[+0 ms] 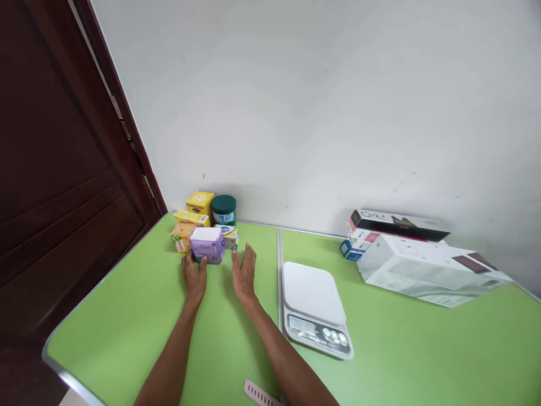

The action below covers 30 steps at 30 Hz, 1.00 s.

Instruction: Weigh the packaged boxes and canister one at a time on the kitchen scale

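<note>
On the left part of the green table [139, 316] stands a purple and white soft pack [207, 248], in front of a small group of packages. My left hand [195, 277] touches its lower left corner, thumb and fingers apart and not closed round it. To the pack's right, my right hand [245, 274] is open with fingers stretched forward and nothing in it. Around the pack are an orange carton [181, 237], a yellow carton [192, 218], a yellow box [200, 201], a dark-green-lidded tub [224, 208] and a small white, blue and yellow box [231, 237].
A white kitchen scale [315, 293] lies right of my arms, beside a metal seam. Farther right are a long white box [426, 268], a black-topped box [399, 221] and a small blue box [350, 251]. A pink strap [258, 392] shows at the bottom edge.
</note>
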Each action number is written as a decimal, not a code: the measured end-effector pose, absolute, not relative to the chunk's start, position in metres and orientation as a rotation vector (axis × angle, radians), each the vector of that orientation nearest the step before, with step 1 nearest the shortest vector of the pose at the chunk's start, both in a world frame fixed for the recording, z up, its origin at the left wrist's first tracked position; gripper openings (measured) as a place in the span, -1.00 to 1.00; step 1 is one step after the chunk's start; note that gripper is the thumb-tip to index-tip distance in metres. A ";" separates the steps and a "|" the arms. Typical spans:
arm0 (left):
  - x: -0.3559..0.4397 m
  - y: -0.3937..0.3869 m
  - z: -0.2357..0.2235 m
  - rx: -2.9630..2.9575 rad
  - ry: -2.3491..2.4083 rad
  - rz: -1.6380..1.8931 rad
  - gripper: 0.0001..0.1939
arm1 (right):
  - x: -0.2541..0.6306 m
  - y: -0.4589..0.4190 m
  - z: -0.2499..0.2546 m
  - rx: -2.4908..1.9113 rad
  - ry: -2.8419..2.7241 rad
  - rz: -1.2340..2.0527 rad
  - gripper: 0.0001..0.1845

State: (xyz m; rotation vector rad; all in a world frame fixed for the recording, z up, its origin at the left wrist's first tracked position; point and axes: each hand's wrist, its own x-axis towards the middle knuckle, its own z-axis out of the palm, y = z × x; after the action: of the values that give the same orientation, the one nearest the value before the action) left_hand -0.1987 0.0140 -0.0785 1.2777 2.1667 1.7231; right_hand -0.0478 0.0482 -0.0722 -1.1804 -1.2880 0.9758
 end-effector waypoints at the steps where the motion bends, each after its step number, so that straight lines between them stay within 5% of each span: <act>1: -0.198 0.014 -0.078 1.277 2.169 1.719 -0.51 | -0.047 0.052 -0.069 -1.197 -1.262 1.009 0.07; 9: -0.202 0.017 -0.072 1.227 2.171 1.698 -0.49 | -0.063 0.072 -0.054 -1.095 -1.345 1.157 0.21; 17: -0.206 0.018 -0.065 1.160 2.077 1.771 -0.31 | -0.023 0.042 -0.025 -1.070 -1.398 1.134 0.01; 21: -0.194 0.004 -0.051 1.346 2.205 1.904 -0.21 | 0.059 0.008 0.004 -0.985 -1.417 0.997 -0.28; 24: -0.165 -0.010 -0.037 1.574 2.173 1.968 -0.19 | 0.151 -0.010 0.008 -1.117 -1.249 0.606 -0.43; 30: -0.049 -0.014 0.002 1.775 1.781 1.799 -0.30 | 0.333 -0.009 -0.039 -1.502 -0.687 0.083 -0.29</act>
State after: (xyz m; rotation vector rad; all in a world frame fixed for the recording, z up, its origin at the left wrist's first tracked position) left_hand -0.0491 -0.0137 0.0022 1.7754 1.7812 1.7991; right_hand 0.3332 -0.0093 -0.0386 -1.5025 -0.6868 0.0825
